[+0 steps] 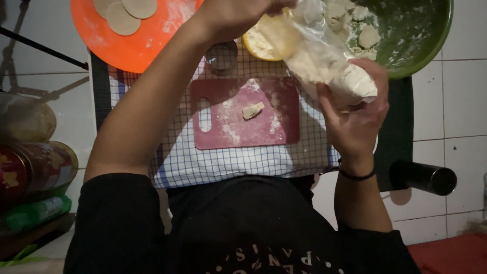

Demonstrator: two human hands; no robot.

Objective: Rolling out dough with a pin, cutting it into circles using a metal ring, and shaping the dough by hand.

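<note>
The right hand [355, 119] cradles the lower end of a clear plastic bag of flour [324, 61] from beneath, its grip wrapped around the bulging bottom, while the left hand [238, 15] pinches the bag's upper end shut, so the bag hangs tilted above the red cutting board [284, 127]. A small lump of dough [252, 110] lies mid-board among flour dust. Beyond the board's far edge crowd a metal ring cutter [221, 56], an orange tray [132, 45] and a green bowl [421, 35]; the board's near side has open checked cloth [223, 165].

Your cutting board [238, 133] lies mostly bare around the dough scrap [252, 110]; the metal ring cutter [221, 56] crowds its far edge.
</note>
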